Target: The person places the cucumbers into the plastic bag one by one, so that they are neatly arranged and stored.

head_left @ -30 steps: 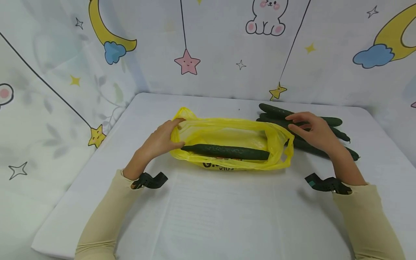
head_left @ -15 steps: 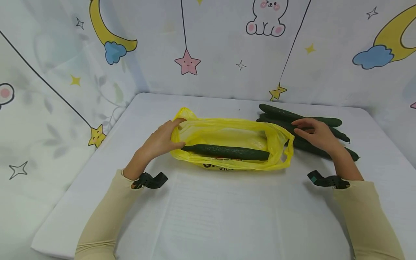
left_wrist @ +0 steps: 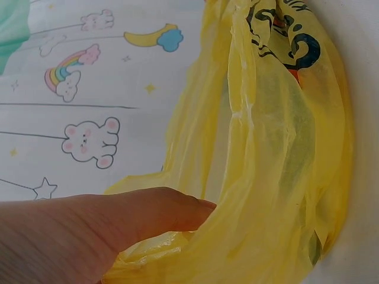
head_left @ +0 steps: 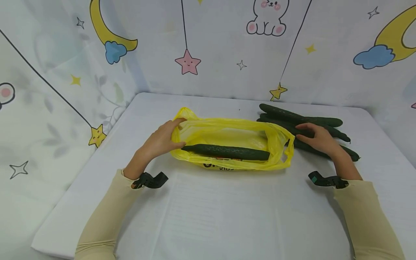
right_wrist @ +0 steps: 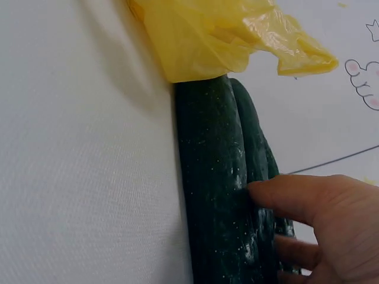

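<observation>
My left hand point(head_left: 160, 139) grips the left end of a yellow plastic bag point(head_left: 227, 124), its thumb by the front rim and its fingertips at the back rim. The bag's mouth gapes upward, and a dark green cucumber point(head_left: 230, 152) lies lengthwise inside. On the right, my right hand point(head_left: 320, 139) is at a group of several cucumbers, thumb and fingers on either side of the middle cucumber point(head_left: 284, 124). In the right wrist view, the thumb touches that cucumber just behind the nearest cucumber point(right_wrist: 210, 165); the other fingers are partly hidden beyond.
A white-covered table point(head_left: 221, 216) carries everything. The farthest cucumber point(head_left: 281, 111) lies at the back of the group. The bag's right handle point(head_left: 287, 153) overlaps the cucumbers' left ends. A printed cloth backdrop point(head_left: 221, 83) stands behind the table.
My right hand has come down onto the cucumbers, and its fingers have closed in around the middle one. The left hand and the bag have stayed in place.
</observation>
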A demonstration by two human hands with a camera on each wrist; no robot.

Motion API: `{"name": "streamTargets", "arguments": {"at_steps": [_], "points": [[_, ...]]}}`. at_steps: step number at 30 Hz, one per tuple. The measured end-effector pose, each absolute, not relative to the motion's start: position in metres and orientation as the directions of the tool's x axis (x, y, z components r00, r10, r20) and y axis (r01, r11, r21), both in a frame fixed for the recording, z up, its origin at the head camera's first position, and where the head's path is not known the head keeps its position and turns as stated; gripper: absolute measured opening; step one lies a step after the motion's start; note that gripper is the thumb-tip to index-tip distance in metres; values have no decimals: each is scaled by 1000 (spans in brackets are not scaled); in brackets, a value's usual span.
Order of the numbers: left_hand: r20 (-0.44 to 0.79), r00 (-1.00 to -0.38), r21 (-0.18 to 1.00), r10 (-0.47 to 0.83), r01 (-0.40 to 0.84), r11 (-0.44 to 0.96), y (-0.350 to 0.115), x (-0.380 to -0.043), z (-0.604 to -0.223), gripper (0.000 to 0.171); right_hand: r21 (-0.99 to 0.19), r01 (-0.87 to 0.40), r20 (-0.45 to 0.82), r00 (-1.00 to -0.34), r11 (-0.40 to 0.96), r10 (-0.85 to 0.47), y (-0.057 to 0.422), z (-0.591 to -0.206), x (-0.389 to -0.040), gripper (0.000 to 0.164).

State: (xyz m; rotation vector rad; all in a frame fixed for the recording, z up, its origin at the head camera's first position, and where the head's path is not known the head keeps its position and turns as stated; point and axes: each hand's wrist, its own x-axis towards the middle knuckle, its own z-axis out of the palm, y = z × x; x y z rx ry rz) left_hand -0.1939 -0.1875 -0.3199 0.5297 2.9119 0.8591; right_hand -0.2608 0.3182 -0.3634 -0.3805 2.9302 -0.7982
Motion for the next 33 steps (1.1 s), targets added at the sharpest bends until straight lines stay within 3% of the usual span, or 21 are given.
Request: {"name": "streamTargets", "arguments": {"at_steps": [9, 17, 33], "points": [[38, -940, 536, 338, 305, 787, -187, -194, -320, 75, -490, -189, -71, -964, 851, -255, 322, -365, -262, 59], [44, -940, 531, 339, 309, 789, -187, -193, -320, 73, -523, -264, 51, -959, 810, -279, 325, -370, -263, 49], [43, -940, 531, 338, 308, 789, -187, -193, -319, 73, -519, -329, 156, -944, 789, -291, 325, -364, -258, 44]]}}
